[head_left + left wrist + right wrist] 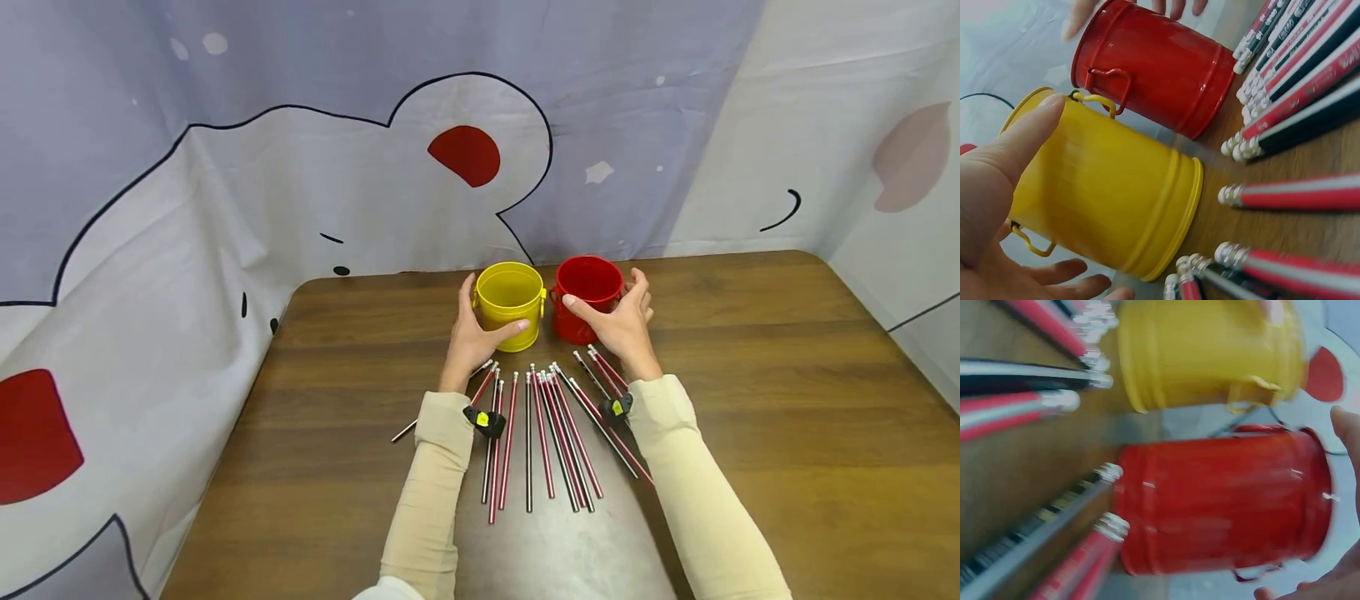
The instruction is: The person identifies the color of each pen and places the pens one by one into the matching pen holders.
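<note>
Okay, left hand [469, 340] spread around yellow bucket [510, 310], right hand [627, 332] spread just beside red bucket [590, 287]; neither gripped.

One yellow bucket [512, 308]; one red bucket [588, 287]; more than a dozen pencils [528, 458].

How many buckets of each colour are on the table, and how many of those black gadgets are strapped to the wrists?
Yellow bucket: 1
Red bucket: 1
Black wrist gadgets: 2
Total: 4
</note>
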